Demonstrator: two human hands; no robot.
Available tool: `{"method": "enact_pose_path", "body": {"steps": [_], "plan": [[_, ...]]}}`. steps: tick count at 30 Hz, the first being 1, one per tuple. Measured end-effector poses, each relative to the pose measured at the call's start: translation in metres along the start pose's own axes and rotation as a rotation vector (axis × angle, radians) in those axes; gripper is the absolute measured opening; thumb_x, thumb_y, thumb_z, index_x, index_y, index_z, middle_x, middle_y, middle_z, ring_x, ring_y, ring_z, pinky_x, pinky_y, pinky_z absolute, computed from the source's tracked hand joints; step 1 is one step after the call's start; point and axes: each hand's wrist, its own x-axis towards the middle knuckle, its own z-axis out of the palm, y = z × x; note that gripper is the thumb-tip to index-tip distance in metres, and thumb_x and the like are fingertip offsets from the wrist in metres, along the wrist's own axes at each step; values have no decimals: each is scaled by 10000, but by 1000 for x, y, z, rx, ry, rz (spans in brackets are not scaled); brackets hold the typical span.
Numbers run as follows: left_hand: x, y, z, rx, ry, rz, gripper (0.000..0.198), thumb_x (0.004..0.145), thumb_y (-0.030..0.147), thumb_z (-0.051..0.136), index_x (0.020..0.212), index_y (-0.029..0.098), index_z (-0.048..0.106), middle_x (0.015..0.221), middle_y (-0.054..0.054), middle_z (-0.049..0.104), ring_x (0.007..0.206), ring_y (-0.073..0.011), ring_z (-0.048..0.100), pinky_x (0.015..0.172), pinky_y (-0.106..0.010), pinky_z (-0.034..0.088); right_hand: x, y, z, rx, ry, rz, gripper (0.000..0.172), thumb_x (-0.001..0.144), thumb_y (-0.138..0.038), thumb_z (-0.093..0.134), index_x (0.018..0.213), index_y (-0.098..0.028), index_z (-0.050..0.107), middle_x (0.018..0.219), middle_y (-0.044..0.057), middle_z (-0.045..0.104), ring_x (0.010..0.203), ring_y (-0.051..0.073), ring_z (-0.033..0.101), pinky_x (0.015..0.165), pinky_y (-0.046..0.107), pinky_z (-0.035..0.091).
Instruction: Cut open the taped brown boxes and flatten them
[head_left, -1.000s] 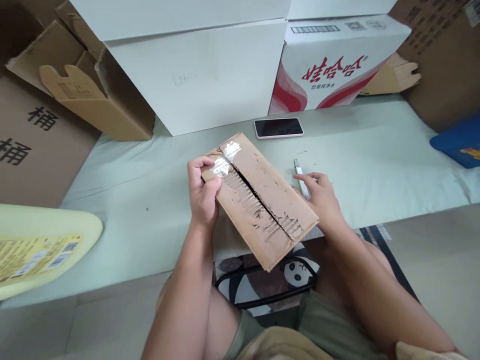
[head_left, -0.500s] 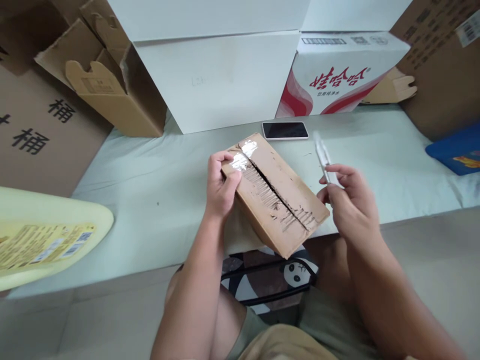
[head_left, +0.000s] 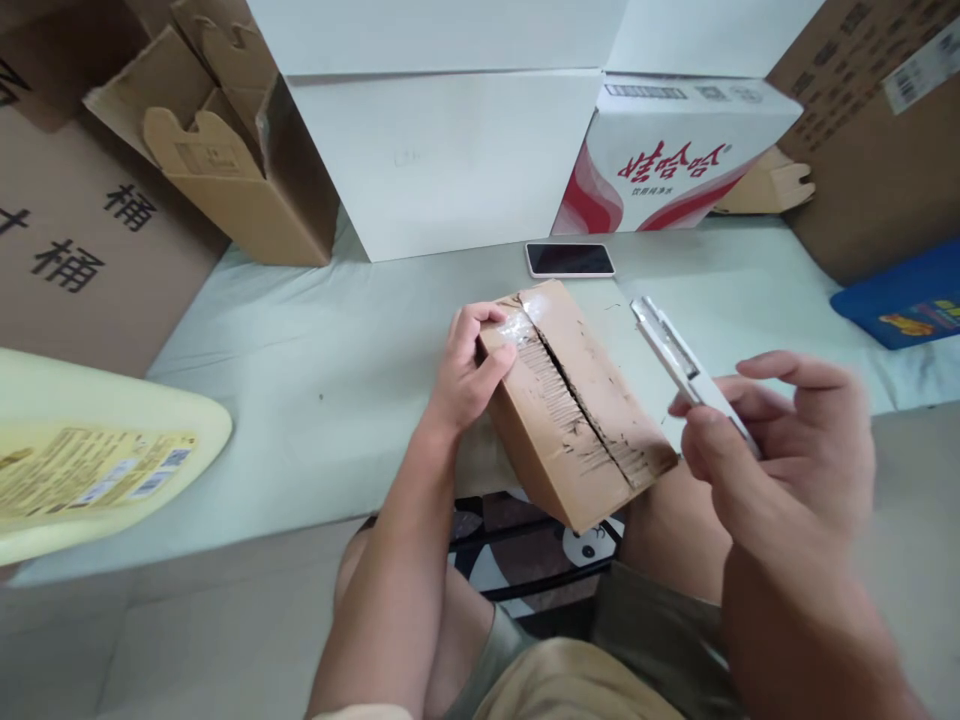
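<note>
Gripping the cardboard box [head_left: 577,430], our left hand [head_left: 476,370] sits at the box's far left corner, thumb bent over the top face and fingers curled round the edge, so the hand is closed firmly on cardboard. Box is tilted, one corner pointing down toward us, right out in front of the left hand and between both hands. Top face: long dark slit [head_left: 577,393] down the middle, ragged torn strips next to it, shiny clear tape [head_left: 517,327] by our left thumb.

Our right hand [head_left: 787,450] is to the right of the box, apart from it. It's half curled, thumb and fingers pinching a utility knife [head_left: 694,372], other fingers loosely spread. Knife slants up and left, its front end pointing past the box's right side; that end is smeared, so we can't tell whether any blade is out.

Rest, quickly: phone [head_left: 570,260] just beyond the box, white carton [head_left: 450,165] behind and left of it, red-and-white carton [head_left: 667,165] behind and right. Yellow container [head_left: 97,450] well left of the box, blue package [head_left: 907,300] well right. Pale green cloth [head_left: 337,350] spreads left of and beyond the box; panda-print item [head_left: 517,560] shows below it.
</note>
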Motion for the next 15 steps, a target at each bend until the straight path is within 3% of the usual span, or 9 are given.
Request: {"method": "enact_pose_path", "body": {"steps": [5, 9, 15], "plan": [[0, 4, -2, 5, -80, -15, 246, 931, 360, 634, 1152, 279, 562, 1192, -78, 615, 1175, -286, 580, 1107, -481, 444, -18, -10, -4, 172, 25, 4, 145, 969, -215, 739, 1031, -292, 633, 730, -40, 590, 538, 109, 508, 462, 239, 413], [0, 3, -1, 4, -90, -15, 250, 929, 359, 631, 1153, 281, 554, 1183, -74, 600, 1165, -281, 572, 1106, -482, 440, -26, -6, -6, 250, 68, -27, 118, 970, -234, 729, 1065, -304, 727, 757, -2, 631, 553, 142, 541, 447, 283, 418], [-1, 2, 0, 9, -85, -2, 246, 947, 369, 604, 1166, 279, 535, 1204, -77, 598, 1171, -276, 568, 1113, -476, 440, -18, 0, -2, 220, -49, -54, 366, 920, -396, 796, 1277, -334, 742, 949, 61, 699, 699, 212, 643, 539, 382, 554]]}}
